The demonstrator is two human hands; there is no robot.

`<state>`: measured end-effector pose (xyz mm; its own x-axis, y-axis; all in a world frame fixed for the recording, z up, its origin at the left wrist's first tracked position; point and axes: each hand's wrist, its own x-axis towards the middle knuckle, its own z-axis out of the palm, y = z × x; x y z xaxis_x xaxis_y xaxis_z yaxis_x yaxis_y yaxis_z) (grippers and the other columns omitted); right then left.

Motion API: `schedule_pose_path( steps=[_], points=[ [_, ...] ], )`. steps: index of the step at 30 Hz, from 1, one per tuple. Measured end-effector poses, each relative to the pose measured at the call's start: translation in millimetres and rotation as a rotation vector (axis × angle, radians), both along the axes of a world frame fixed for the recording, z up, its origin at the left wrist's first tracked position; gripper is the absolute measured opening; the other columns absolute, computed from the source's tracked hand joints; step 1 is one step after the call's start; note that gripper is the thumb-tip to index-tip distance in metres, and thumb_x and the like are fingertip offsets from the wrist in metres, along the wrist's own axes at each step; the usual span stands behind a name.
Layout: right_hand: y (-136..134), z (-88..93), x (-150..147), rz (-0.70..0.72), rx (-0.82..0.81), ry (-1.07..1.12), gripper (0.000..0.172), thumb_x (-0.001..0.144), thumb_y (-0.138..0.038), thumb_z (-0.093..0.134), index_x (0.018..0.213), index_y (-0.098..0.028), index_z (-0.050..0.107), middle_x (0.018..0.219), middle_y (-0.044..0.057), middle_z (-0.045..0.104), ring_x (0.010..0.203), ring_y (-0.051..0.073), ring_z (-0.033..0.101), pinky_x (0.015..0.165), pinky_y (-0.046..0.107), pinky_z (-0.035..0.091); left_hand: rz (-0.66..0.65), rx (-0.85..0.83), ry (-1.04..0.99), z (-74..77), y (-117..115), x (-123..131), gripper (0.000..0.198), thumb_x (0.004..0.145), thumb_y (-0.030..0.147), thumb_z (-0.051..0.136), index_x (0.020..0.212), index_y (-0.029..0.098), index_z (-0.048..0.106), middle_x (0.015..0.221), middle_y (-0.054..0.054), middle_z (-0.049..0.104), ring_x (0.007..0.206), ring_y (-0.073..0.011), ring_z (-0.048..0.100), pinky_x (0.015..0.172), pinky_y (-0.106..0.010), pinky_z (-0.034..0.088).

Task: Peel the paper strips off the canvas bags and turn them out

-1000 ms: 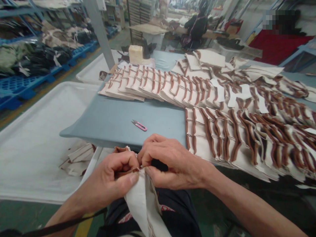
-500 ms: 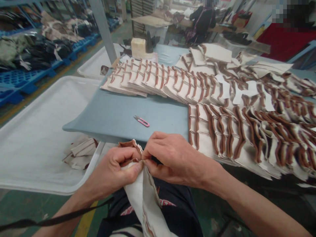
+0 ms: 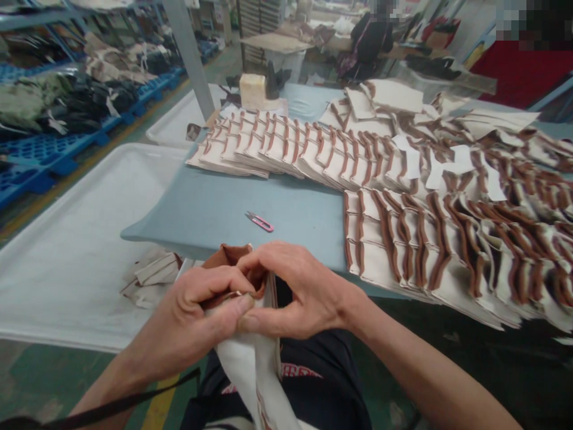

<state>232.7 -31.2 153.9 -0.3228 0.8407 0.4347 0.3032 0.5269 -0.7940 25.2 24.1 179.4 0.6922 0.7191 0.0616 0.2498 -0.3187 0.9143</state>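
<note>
Both hands grip a cream fabric piece with brown edging [image 3: 244, 358], held just off the table's near edge; its lower part hangs down over my lap. My left hand [image 3: 206, 310] pinches the upper edge between thumb and fingers. Opposite it, my right hand [image 3: 295, 286] curls its fingers over the brown-lined top, its thumb by my left thumb. The top of the piece gapes, showing brown lining. Fingertips inside the fold are partly hidden. Beyond my hands, pink thread snips [image 3: 260, 221] lie on the blue-grey table [image 3: 201, 209].
Overlapping rows of cream pieces with brown edging [image 3: 385, 233] cover the table's right side and back. On the left stands a white bin [image 3: 80, 239] with a few fabric pieces [image 3: 154, 275] inside. A grey post [image 3: 190, 65] rises behind. A person [image 3: 369, 42] is in the background.
The fabric's top has spread apart, showing more brown lining. My right hand has gone from a pinch at the edge to curling over the top, with its thumb lower.
</note>
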Motion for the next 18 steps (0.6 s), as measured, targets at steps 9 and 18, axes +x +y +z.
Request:
schedule_pose_path(
  steps=[9,18],
  points=[
    [0,-7.5,5,-0.020,-0.043,-0.267,0.047,0.100,-0.049,0.082,0.074,-0.022,0.054,0.063,-0.008,0.046,0.059,0.010,0.040,0.063,0.028,0.026,-0.275,-0.170,0.242,-3.9,22,-17,0.037,0.100,0.044,0.062,0.078,0.017,0.074,0.073,0.002,0.064,0.066,-0.0142,0.056,0.059,-0.021,0.042],
    [-1,-4.9,11,-0.008,-0.170,-0.289,0.022,0.101,-0.030,0.079,0.086,-0.019,0.067,0.069,-0.006,0.058,0.062,0.010,0.047,0.063,0.025,0.028,-0.221,-0.023,0.239,-9.7,26,-13,0.032,0.099,0.036,0.062,0.076,0.018,0.075,0.066,0.004,0.067,0.060,-0.0128,0.055,0.056,-0.022,0.039]
  ],
)
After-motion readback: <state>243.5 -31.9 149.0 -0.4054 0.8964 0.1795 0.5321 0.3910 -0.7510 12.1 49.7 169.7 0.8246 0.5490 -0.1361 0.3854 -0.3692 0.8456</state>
